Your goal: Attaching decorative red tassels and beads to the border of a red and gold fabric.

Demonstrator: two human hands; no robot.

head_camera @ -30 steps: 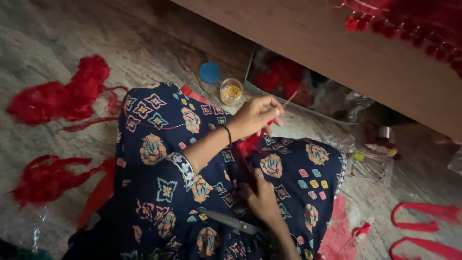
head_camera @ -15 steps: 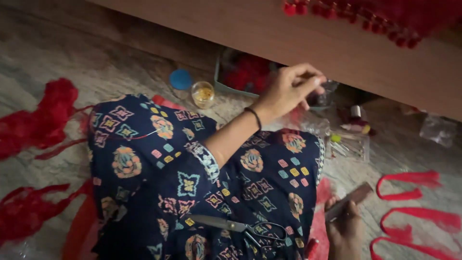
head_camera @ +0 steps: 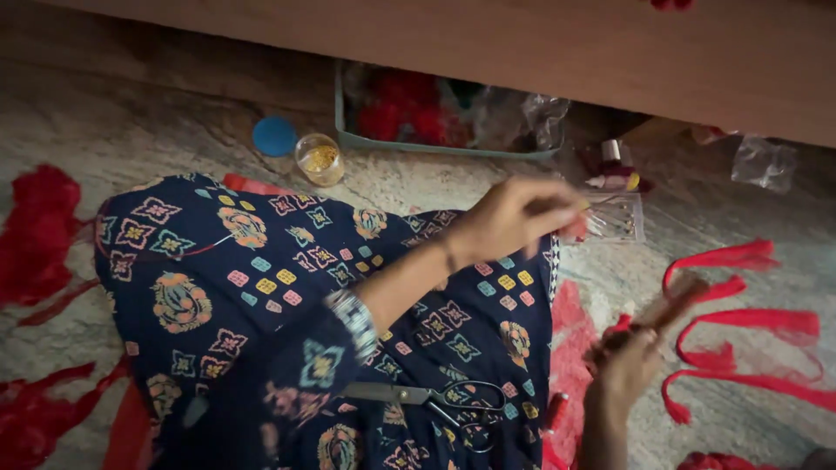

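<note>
We pinch a needle in our left hand (head_camera: 514, 218), right hand (head_camera: 631, 361) gripping a brown spool (head_camera: 670, 305); loose scissors (head_camera: 435, 399) on our lap could slide off.

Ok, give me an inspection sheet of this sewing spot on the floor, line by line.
Surface: pale mottled floor; a patterned dark blue garment covers the lap.
Job's things: left hand pinches something small and red, too blurred to name; right hand holds a brown stick-like object, blurred.
Clutter: scissors on the lap; red ribbon strips on the right; red fabric scraps on the left; open jar of gold beads beside its blue lid; tray with red material and plastic bags; clear box.
Grip: both hands closed on their items.
Cables: nothing seen.
Surroundings: wooden furniture edge above the tray.
</note>
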